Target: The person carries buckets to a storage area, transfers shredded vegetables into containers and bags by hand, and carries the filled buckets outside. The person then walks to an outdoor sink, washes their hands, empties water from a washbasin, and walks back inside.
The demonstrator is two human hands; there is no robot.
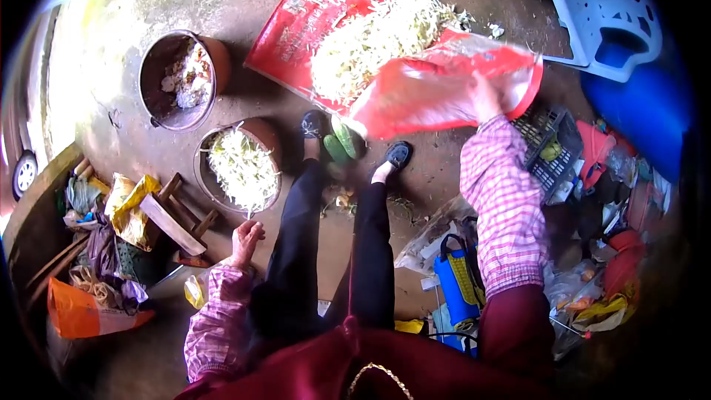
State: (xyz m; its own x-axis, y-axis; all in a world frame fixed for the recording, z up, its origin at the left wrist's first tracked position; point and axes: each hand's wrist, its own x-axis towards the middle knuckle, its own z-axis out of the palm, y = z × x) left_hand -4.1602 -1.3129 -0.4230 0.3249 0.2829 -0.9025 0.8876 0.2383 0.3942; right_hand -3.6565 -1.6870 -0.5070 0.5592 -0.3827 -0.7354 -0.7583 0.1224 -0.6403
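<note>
Bucket (266,135) of pale shreds stands on the floor, the left hand (246,243) just on its near side, its grip half-curled; whether it pinches anything, I cannot tell. Rightward, two green vegetables (340,142) lie between the shoes. Beyond them, a shredded heap (374,44) lies on a red sack (285,41), whose raised flap stretches lengthwise left to right along the heap's near side. Farthest right, the right hand (485,98) has its grip closed on that flap; the heap lies forward and left of it, nearer this hand than the left.
</note>
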